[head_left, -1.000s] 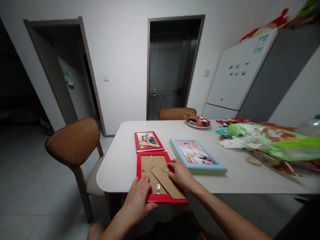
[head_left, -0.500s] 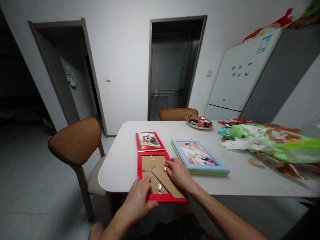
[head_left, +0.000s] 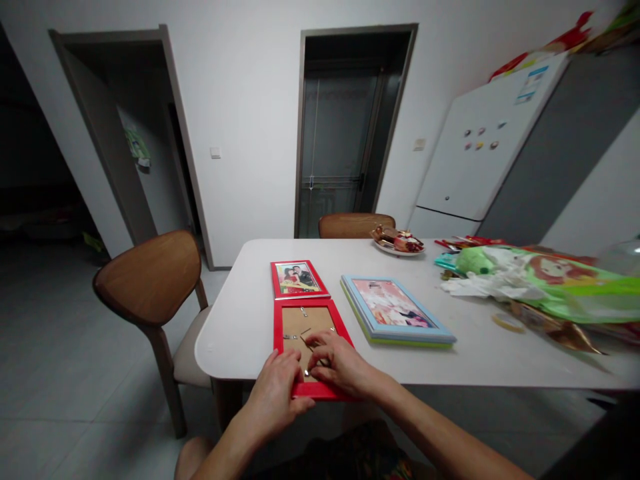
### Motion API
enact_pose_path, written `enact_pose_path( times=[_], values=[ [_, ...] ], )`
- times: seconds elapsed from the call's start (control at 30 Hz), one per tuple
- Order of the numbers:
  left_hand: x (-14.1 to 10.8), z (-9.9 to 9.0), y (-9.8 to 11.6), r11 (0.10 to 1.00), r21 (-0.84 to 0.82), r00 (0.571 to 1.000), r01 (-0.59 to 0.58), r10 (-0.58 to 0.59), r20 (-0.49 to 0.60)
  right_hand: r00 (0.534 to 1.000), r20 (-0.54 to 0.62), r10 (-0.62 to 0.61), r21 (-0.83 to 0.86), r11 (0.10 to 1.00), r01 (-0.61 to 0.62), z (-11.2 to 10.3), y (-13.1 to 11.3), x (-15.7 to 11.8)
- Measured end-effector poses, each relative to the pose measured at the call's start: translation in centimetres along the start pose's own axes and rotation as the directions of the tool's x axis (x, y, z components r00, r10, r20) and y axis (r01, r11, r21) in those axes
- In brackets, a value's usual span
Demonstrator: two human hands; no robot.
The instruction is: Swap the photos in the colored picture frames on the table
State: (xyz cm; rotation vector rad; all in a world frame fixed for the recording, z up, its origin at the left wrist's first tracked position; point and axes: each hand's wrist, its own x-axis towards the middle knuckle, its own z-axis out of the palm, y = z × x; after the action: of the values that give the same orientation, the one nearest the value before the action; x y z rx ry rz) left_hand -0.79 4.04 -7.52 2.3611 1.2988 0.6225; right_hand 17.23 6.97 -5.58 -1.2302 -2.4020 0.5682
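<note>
Red frame (head_left: 311,321): right hand (head_left: 343,363) perhaps touching clip (head_left: 307,373).

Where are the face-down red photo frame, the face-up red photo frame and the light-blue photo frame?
Face-down red photo frame (head_left: 315,321): head view, on its brown backing.
Face-up red photo frame (head_left: 299,280): head view, middle of its picture.
Light-blue photo frame (head_left: 396,306): head view, near the middle of its picture.

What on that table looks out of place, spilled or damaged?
Nothing looks spilled or broken. The red photo frame lying back-up juts slightly past the table's near edge, though the left hand grips its corner. Crumpled white tissue-like material looks untidy beside the green plastic bag.
</note>
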Motion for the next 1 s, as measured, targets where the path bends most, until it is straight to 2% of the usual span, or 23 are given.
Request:
enact_pose_path(
  times=[0.2, 0.33, 0.47, 0.6, 0.7, 0.77, 0.9, 1.0],
  values=[
    [0.2, 0.2, -0.3, 0.999, -0.006, 0.999, -0.033, 0.033, -0.015, 0.994, -0.110, 0.027, -0.011, 1.000, -0.028, 0.6, 0.0, 2.4],
    [0.3, -0.1, 0.2, 1.000, -0.001, 0.999, -0.029, 0.029, -0.032, 0.987, -0.155, 0.037, -0.153, 0.986, -0.061, 1.8, 0.0, 5.3],
    [0.2, -0.4, 0.5, 1.000, -0.007, 0.999, -0.022, 0.022, -0.025, 0.969, -0.217, 0.115, -0.254, 0.952, -0.170, 2.9, 0.0, 7.0],
    [0.1, -0.3, 0.3, 1.000, -0.005, 1.000, -0.010, 0.010, -0.016, 0.958, -0.252, 0.139, -0.268, 0.941, -0.207, 2.8, 0.6, 7.1],
    [-0.1, -0.2, 0.1, 1.000, -0.003, 1.000, 0.017, -0.017, 0.006, 0.919, -0.323, 0.225, -0.297, 0.898, -0.324, 2.2, 1.2, 7.0],
    [-0.1, -0.1, 0.1, 1.000, 0.000, 0.999, 0.027, -0.027, 0.018, 0.909, -0.322, 0.265, -0.320, 0.873, -0.368, 1.9, 1.4, 7.0],
    [-0.1, -0.2, 0.1, 1.000, -0.001, 1.000, 0.019, -0.019, 0.009, 0.937, -0.259, 0.234, -0.334, 0.888, -0.314, 1.7, 1.5, 7.1],
    [-0.1, -0.4, 0.2, 1.000, -0.008, 1.000, 0.009, -0.008, 0.007, 0.941, -0.260, 0.219, -0.323, 0.898, -0.298, 1.5, 1.3, 6.9]
  ],
)
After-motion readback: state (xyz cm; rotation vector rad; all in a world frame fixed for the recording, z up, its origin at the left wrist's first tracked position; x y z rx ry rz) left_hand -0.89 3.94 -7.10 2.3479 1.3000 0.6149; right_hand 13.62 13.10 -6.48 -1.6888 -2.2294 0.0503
